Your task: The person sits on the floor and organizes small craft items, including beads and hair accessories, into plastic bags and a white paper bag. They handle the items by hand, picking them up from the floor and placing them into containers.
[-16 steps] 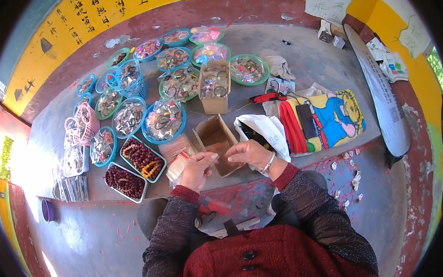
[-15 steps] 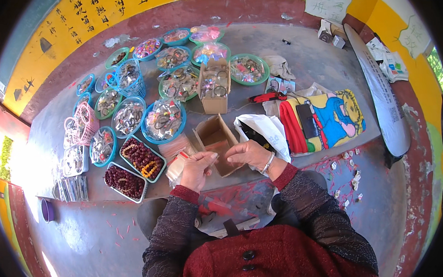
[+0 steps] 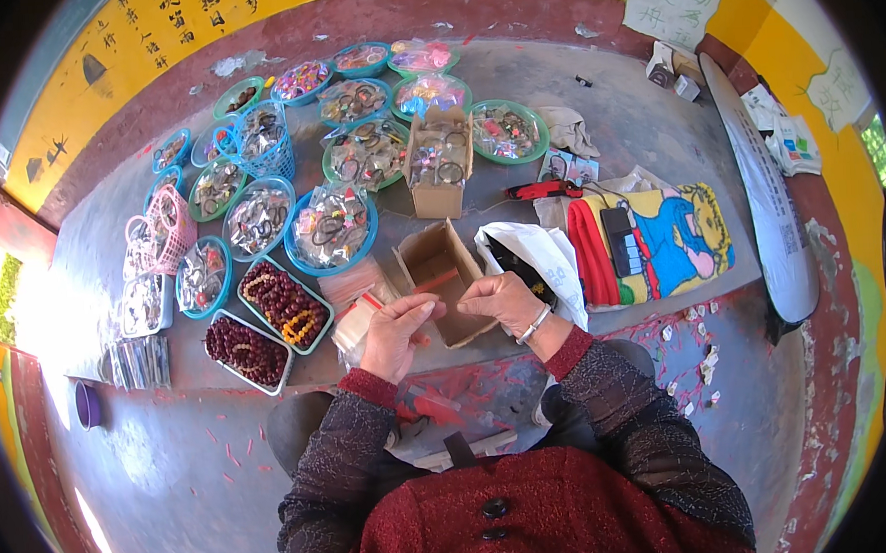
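Note:
My left hand (image 3: pixel 394 337) and my right hand (image 3: pixel 510 306) face each other over the near edge of the table, thumb and fingertips pinched on both. Anything between the fingertips is too small or too clear to make out. Just beyond them stands an open cardboard box (image 3: pixel 438 256), with a thin red line showing across it. Beside my left hand lies a stack of clear zip bags (image 3: pixel 357 321) with red strips. A white plastic bag (image 3: pixel 559 260) with dark contents sits beyond my right hand, which wears a bracelet (image 3: pixel 535 325) at the wrist.
Two trays of dark red beads (image 3: pixel 282 301) lie to the left. Behind them are several baskets of bagged trinkets (image 3: pixel 330 229) and a filled cardboard box (image 3: pixel 440 166). On the right, a phone (image 3: pixel 621 240) rests on a colourful folded towel (image 3: pixel 684 239).
The view has shifted slightly. My hands have stayed close together in front of the open box, fingertips still pinched, with the gap between them a little wider.

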Available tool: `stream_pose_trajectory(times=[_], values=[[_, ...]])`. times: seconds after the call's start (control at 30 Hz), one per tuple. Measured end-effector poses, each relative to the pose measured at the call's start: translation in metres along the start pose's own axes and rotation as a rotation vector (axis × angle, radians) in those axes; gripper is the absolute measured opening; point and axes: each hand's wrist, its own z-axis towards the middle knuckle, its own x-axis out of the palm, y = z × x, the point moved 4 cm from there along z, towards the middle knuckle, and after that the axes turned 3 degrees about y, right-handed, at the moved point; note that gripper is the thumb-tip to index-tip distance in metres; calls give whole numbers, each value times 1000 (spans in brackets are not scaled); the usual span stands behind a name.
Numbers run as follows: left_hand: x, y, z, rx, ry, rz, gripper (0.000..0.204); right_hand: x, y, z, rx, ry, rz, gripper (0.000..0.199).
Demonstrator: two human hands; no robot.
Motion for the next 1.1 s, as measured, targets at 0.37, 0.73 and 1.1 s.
stream_pose_trajectory(times=[0.37,0.73,1.1], values=[[-5,14,10,33,60,-111,16,1,12,-4,-76,-48,-83,17],[8,0,1,36,84,-162,32,27,65,-32,-960,-372,-1322,11],[1,34,6,-108,30,-174,19,51,51,-35,-950,-257,-1469,8]])
